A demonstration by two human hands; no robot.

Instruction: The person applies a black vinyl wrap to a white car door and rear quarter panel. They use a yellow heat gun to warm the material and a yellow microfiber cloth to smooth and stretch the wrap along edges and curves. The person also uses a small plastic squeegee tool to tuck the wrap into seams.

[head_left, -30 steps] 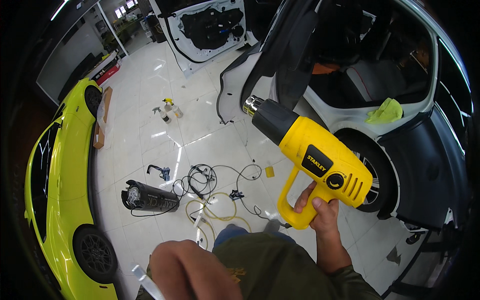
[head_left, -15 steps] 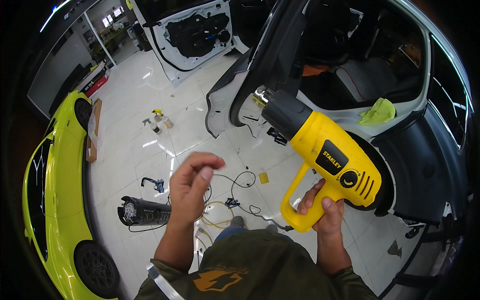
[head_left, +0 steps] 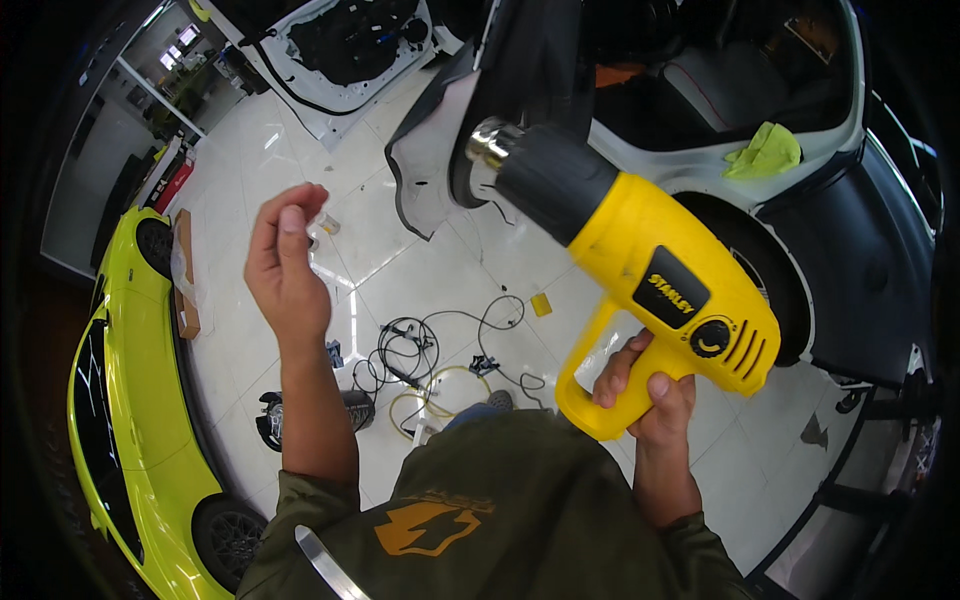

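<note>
In my right hand (head_left: 664, 412) is a yellow and black heat gun (head_left: 625, 235), its fingers wrapped round the handle. The gun's metal nozzle (head_left: 490, 146) points up and left, in front of the opened car's trim. My left hand (head_left: 288, 268) is raised over the floor to the left. Its fingers are bent and held together with the thumb against them, and no object shows in it. Beyond its fingertips a small bottle (head_left: 329, 224) is partly hidden.
A yellow-green car (head_left: 150, 400) stands at left, and a car with a detached-looking dark panel (head_left: 850, 260) at right. A green cloth (head_left: 765, 152) hangs on its sill. Coiled cables (head_left: 408, 350), a black cylinder (head_left: 357, 408) and a yellow block (head_left: 541, 304) lie on the tiles.
My left hand has moved left and up, away from the heat gun. My right hand keeps its hold on the heat gun, which has shifted slightly. The view has tilted somewhat.
</note>
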